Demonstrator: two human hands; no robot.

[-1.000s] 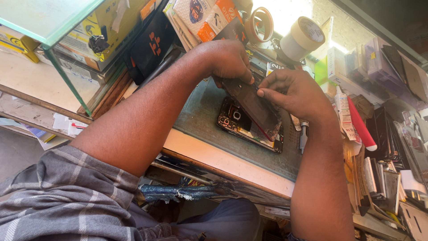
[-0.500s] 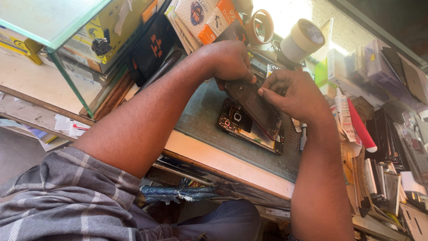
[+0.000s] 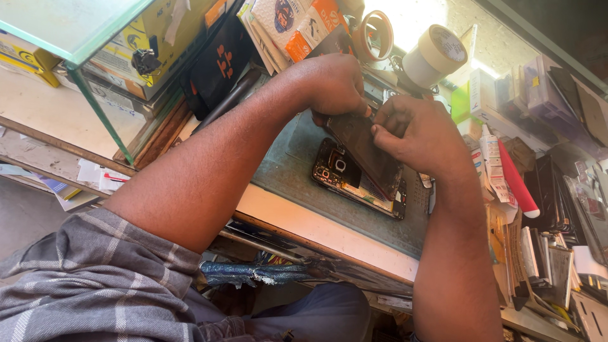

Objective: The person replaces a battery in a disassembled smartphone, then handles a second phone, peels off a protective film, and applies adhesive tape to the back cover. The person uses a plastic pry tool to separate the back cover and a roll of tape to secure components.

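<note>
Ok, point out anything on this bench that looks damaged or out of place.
The phone on the grey mat lies opened, its inner parts bare, while the left hand and right hand hold a dark panel tilted up over it. The packets and parts at the right edge lie in a loose heap. Nothing looks spilled.

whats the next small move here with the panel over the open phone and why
Probably lift the dark panel a little further off the opened phone. Both hands pinch its upper end, left hand and right hand, and it sits tilted with its lower end still at the phone's body on the grey mat.
</note>
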